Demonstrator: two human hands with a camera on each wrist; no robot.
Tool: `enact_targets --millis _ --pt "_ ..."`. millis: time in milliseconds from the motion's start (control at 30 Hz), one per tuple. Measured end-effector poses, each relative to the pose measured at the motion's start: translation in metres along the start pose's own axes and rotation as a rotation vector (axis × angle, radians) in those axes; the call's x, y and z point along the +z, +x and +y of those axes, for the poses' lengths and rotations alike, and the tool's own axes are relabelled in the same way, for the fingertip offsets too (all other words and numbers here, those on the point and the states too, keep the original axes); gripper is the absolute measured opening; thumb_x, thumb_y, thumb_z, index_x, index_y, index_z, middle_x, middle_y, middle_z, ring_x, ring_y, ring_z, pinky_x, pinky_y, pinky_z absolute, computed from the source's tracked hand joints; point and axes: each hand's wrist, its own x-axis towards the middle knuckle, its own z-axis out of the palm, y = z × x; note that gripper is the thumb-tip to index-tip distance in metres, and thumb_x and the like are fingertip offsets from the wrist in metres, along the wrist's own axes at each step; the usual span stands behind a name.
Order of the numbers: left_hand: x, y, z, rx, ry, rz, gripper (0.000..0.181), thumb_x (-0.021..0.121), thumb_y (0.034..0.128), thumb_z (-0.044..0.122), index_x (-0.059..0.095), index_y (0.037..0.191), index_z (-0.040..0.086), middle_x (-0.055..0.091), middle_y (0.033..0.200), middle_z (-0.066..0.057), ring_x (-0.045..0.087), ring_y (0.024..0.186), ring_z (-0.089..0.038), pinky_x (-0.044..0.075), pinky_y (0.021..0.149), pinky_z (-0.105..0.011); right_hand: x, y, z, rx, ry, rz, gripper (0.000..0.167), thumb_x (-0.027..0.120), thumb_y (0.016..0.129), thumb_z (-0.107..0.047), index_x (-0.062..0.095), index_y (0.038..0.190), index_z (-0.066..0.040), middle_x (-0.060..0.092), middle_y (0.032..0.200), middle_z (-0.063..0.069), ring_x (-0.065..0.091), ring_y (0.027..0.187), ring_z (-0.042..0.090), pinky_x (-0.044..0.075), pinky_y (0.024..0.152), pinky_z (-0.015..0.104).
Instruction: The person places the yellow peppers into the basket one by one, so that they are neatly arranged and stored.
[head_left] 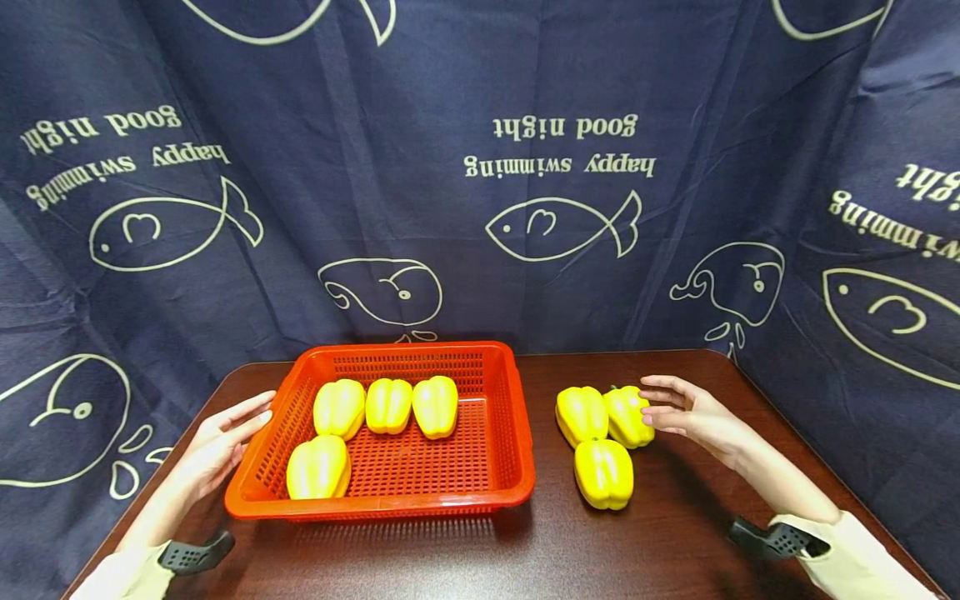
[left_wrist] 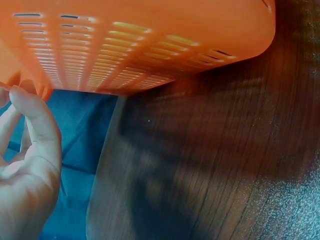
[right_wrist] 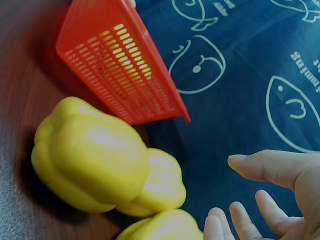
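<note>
At the left side of the red basket (head_left: 382, 502), my left hand (head_left: 213, 450) has its thumb and fingers at the rim; in the left wrist view the thumb of that hand (left_wrist: 32, 155) bends against the rim's corner (left_wrist: 44, 92). Several yellow peppers (head_left: 388, 406) lie in the basket's left and middle parts. To the right of the basket, three more sit close together on the table: one at the back left (head_left: 582, 415), one at the back right (head_left: 628, 417), one in front (head_left: 604, 475). My right hand (head_left: 693, 417), fingers spread, is beside the back right pepper, holding nothing.
The dark brown table (head_left: 420, 554) reaches back to a dark blue cloth (head_left: 465, 300) with white fish drawings, which also hangs along both sides. The red basket (right_wrist: 115, 65) stands beyond the loose peppers (right_wrist: 90, 155) in the right wrist view.
</note>
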Motion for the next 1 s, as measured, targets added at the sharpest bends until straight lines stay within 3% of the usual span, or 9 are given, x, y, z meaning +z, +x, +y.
enact_targets --millis 233,367,533,633,767,867,1000 --pt "-0.001 0.000 0.001 0.002 -0.019 -0.025 0.038 0.048 0.0994 0.005 0.064 0.124 0.030 0.067 0.108 0.018 0.067 0.091 -0.001 0.056 0.074 -0.018 -0.005 0.003 0.009 0.029 -0.059 0.066 0.043 0.065 0.088 -0.006 0.046 0.124 -0.021 0.057 0.116 -0.008 0.064 0.100 0.004 0.055 0.082 0.023" --pt "0.000 -0.001 0.000 0.011 -0.004 -0.018 0.038 0.049 0.0991 0.005 0.064 0.123 0.030 0.067 0.107 0.018 0.066 0.089 0.001 0.055 0.073 -0.017 -0.010 0.007 0.014 0.041 -0.090 0.106 0.044 0.068 0.087 -0.007 0.047 0.125 -0.017 0.058 0.117 -0.003 0.064 0.098 0.003 0.055 0.080 0.021" --pt "0.001 -0.001 0.001 0.004 0.019 0.008 0.037 0.051 0.0984 0.006 0.065 0.120 0.032 0.068 0.105 0.018 0.061 0.072 0.005 0.045 0.051 -0.009 -0.020 0.015 0.021 0.076 -0.142 0.129 0.051 0.069 0.086 -0.009 0.045 0.130 -0.007 0.058 0.118 0.003 0.062 0.096 0.002 0.055 0.082 0.023" --pt "0.001 -0.002 0.001 0.002 0.017 0.010 0.037 0.052 0.0983 0.006 0.065 0.120 0.032 0.068 0.106 0.018 0.061 0.070 0.005 0.042 0.047 -0.009 -0.025 0.020 0.026 0.120 -0.164 0.119 0.058 0.069 0.086 -0.010 0.039 0.135 0.001 0.054 0.125 0.017 0.061 0.097 0.003 0.054 0.083 0.025" --pt "0.000 -0.001 0.000 -0.001 0.005 0.001 0.037 0.051 0.0986 0.006 0.065 0.121 0.032 0.068 0.106 0.018 0.062 0.072 0.004 0.043 0.048 -0.009 -0.032 0.025 0.033 0.178 -0.170 0.081 0.071 0.069 0.087 -0.012 0.027 0.141 0.008 0.038 0.138 0.035 0.058 0.097 0.002 0.053 0.084 0.026" --pt "0.000 -0.001 0.000 -0.002 -0.006 -0.012 0.038 0.050 0.0990 0.005 0.064 0.122 0.032 0.068 0.107 0.018 0.064 0.077 0.003 0.046 0.052 -0.009 -0.036 0.028 0.037 0.216 -0.154 0.057 0.077 0.069 0.087 -0.013 0.021 0.143 0.009 0.034 0.139 0.035 0.056 0.095 0.000 0.053 0.085 0.026" --pt "0.000 -0.001 0.000 0.004 0.000 -0.009 0.037 0.050 0.0991 0.006 0.064 0.122 0.032 0.068 0.108 0.018 0.063 0.078 0.004 0.046 0.052 -0.008 -0.040 0.031 0.042 0.254 -0.122 0.017 0.081 0.067 0.088 -0.015 0.015 0.145 0.009 0.041 0.135 0.026 0.056 0.096 0.001 0.052 0.085 0.026"
